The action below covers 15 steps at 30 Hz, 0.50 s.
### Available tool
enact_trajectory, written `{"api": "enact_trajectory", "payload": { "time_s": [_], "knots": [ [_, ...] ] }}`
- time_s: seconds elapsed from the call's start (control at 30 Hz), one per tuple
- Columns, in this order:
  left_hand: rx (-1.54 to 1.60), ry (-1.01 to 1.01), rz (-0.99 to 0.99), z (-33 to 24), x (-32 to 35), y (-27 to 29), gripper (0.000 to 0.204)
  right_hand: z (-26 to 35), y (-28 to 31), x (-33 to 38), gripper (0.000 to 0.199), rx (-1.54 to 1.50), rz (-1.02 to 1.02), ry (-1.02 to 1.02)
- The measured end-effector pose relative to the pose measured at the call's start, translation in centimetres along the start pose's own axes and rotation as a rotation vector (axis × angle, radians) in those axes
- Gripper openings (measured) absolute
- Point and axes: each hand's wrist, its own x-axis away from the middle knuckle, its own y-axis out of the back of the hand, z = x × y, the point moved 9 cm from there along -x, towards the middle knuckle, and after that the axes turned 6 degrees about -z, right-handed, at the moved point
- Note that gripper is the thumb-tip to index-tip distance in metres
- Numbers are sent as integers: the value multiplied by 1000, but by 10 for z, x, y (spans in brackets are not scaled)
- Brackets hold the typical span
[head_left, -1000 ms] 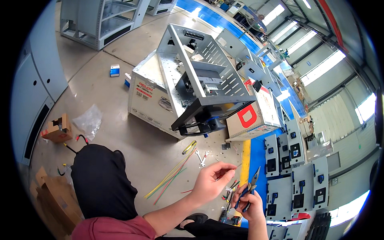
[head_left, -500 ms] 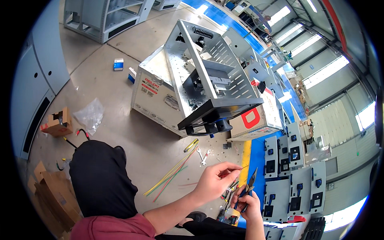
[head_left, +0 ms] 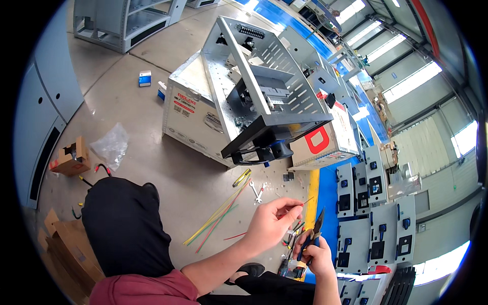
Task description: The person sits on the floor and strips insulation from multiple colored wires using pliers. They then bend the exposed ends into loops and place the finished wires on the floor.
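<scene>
My left hand (head_left: pixel 272 226) pinches a thin red wire (head_left: pixel 306 201) between thumb and fingertips. The wire's thin tip sticks out past the fingers, and a red length (head_left: pixel 234 236) shows on the hand's other side. In my right hand (head_left: pixel 317 256) are pliers (head_left: pixel 318 223) with dark pointed jaws and blue handles. The jaws point up, just right of the wire tip and apart from it. Beyond my hands, yellow, green and red wires (head_left: pixel 216 218) lie on the floor, near a pair of wrenches (head_left: pixel 257 192) and a yellow-handled tool (head_left: pixel 242 178).
An open metal cabinet frame (head_left: pixel 269 76) rests on large cartons (head_left: pixel 190 109) ahead. More tools (head_left: pixel 291 239) lie behind my right hand. Plastic film (head_left: pixel 112 145) and an open cardboard box (head_left: pixel 71 157) are at left. Grey cabinets (head_left: pixel 51 86) stand far left; panels (head_left: pixel 376 239) line the right.
My view has shifted slightly. The left hand has turned a little, so the red wire tip points up more steeply. The pliers stay in my right hand, tilted more upright.
</scene>
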Motion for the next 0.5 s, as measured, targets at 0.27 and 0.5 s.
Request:
{"api": "enact_trajectory", "payload": {
  "time_s": [0.27, 0.5],
  "knots": [
    [-63, -24, -24, -4, 0, -5, 13, 40, 8, 11, 29, 542, -255, 359],
    [-208, -127, 47, -7, 2, -19, 11, 71, 11, 26, 34, 1087, -513, 648]
  ]
}}
